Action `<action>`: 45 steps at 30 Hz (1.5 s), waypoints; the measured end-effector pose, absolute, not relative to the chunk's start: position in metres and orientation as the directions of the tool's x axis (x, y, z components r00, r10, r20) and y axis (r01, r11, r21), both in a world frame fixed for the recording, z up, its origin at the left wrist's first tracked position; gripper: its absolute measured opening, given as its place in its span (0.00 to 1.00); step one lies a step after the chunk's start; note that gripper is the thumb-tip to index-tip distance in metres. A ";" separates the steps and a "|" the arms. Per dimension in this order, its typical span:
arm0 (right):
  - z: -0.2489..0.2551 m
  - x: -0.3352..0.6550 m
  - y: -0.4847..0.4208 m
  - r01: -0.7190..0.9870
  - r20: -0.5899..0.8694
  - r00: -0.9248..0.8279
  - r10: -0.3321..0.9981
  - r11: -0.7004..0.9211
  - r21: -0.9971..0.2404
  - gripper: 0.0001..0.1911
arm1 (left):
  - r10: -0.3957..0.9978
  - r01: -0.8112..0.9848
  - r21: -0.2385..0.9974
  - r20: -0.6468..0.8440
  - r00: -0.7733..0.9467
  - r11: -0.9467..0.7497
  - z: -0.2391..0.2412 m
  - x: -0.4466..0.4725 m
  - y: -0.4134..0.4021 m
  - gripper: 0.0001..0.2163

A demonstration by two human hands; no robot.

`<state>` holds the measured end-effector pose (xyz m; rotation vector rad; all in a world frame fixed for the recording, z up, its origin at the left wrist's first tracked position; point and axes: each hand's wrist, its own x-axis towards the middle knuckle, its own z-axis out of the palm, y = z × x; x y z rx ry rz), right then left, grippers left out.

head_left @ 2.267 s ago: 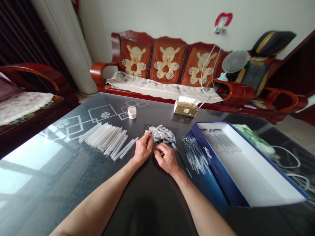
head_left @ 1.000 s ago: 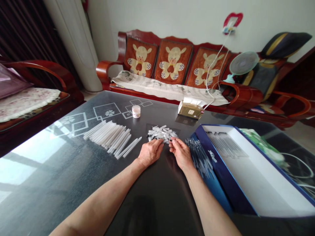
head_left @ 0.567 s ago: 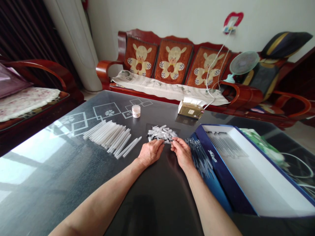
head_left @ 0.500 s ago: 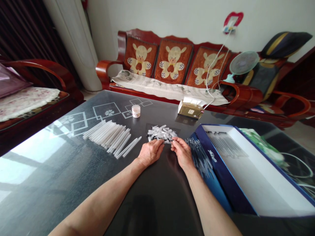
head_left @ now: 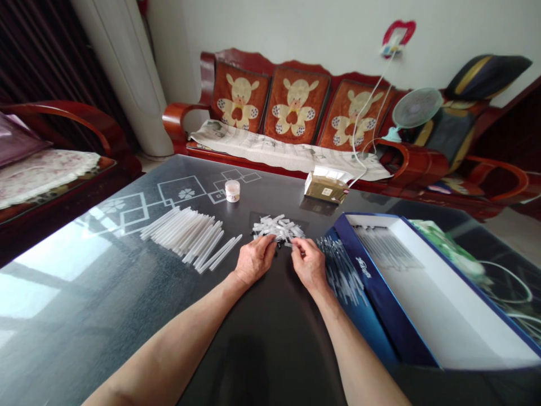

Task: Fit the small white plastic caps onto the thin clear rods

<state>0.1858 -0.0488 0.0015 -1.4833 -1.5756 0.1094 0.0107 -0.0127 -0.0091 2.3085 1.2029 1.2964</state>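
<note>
A home living room, shown by the wooden sofa with 3 bear cushions, curtain, fan and low table.

Three brown cushions are propped against the back of the red wooden sofa, whose seat is covered by a pale cloth. Before the sofa, a tissue box is placed; by its right armrest, a fan is seen. Dark curtains are hung to its left.
</note>
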 end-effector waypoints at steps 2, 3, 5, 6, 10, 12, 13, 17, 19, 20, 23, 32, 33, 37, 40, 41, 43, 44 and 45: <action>0.002 0.196 -0.048 0.796 0.589 0.214 0.779 0.210 -0.567 0.11 | 0.754 0.545 0.549 0.598 0.273 -0.633 -0.009 0.011 -0.013 0.11; 0.003 0.200 -0.048 0.819 0.593 0.210 0.778 0.192 -0.541 0.11 | 0.754 0.546 0.549 0.596 0.275 -0.633 -0.009 0.011 -0.013 0.11; 0.003 0.205 -0.048 0.853 0.575 0.154 0.804 0.185 -0.488 0.11 | 0.755 0.546 0.549 0.595 0.277 -0.633 -0.008 0.011 -0.013 0.11; 0.003 0.204 -0.049 0.869 0.562 0.110 0.820 0.195 -0.454 0.11 | 0.755 0.545 0.550 0.595 0.276 -0.633 -0.008 0.011 -0.013 0.11; 0.002 0.191 -0.051 0.936 0.522 -0.025 0.853 0.203 -0.287 0.12 | 0.752 0.535 0.557 0.604 0.264 -0.635 -0.009 0.011 -0.012 0.10; 0.003 0.185 -0.053 0.950 0.506 -0.037 0.862 0.187 -0.249 0.10 | 0.750 0.532 0.559 0.611 0.254 -0.636 -0.009 0.012 -0.012 0.10; 0.004 0.183 -0.053 0.951 0.503 -0.035 0.864 0.184 -0.250 0.08 | 0.748 0.532 0.559 0.615 0.250 -0.637 -0.009 0.012 -0.012 0.10; 0.006 0.182 -0.056 0.940 0.492 -0.036 0.870 0.196 -0.279 0.06 | 0.744 0.531 0.556 0.623 0.244 -0.640 -0.010 0.012 -0.012 0.10; 0.006 0.182 -0.056 0.945 0.474 -0.055 0.879 0.199 -0.258 0.08 | 0.745 0.533 0.555 0.619 0.247 -0.638 -0.009 0.012 -0.012 0.10; 0.006 0.182 -0.056 0.949 0.465 -0.069 0.883 0.201 -0.241 0.09 | 0.746 0.534 0.555 0.617 0.251 -0.638 -0.009 0.011 -0.012 0.10; 0.006 0.182 -0.057 0.953 0.452 -0.111 0.885 0.224 -0.205 0.08 | 0.745 0.536 0.549 0.612 0.265 -0.642 -0.008 0.011 -0.012 0.10; 0.001 0.177 -0.047 0.387 0.360 0.258 0.896 0.246 -0.889 0.11 | 0.739 0.551 0.521 0.601 0.304 -0.652 -0.009 0.011 -0.012 0.10; 0.000 0.176 -0.045 0.210 0.270 0.295 0.916 0.214 -0.954 0.14 | 0.737 0.553 0.516 0.598 0.313 -0.654 -0.010 0.011 -0.012 0.10; 0.002 0.172 -0.043 -0.382 -0.049 0.282 0.958 0.065 -0.922 0.21 | 0.732 0.551 0.498 0.571 0.372 -0.669 -0.011 0.010 -0.013 0.11; 0.003 0.171 -0.042 -0.549 -0.150 0.274 0.950 0.026 -0.835 0.20 | 0.734 0.556 0.491 0.549 0.400 -0.671 -0.011 0.010 -0.013 0.11; 0.003 0.171 -0.042 -0.568 -0.160 0.277 0.948 0.027 -0.823 0.20 | 0.736 0.561 0.489 0.543 0.404 -0.668 -0.011 0.010 -0.013 0.11; 0.003 0.171 -0.042 -0.575 -0.163 0.275 0.948 0.026 -0.818 0.20 | 0.742 0.569 0.486 0.528 0.413 -0.663 -0.011 0.010 -0.013 0.11; 0.002 0.170 -0.042 -0.570 -0.160 0.270 0.949 0.024 -0.821 0.20 | 0.744 0.573 0.484 0.520 0.420 -0.662 -0.011 0.010 -0.013 0.11; 0.001 0.169 -0.042 -0.562 -0.156 0.266 0.951 0.021 -0.827 0.20 | 0.745 0.575 0.481 0.513 0.427 -0.661 -0.011 0.010 -0.013 0.12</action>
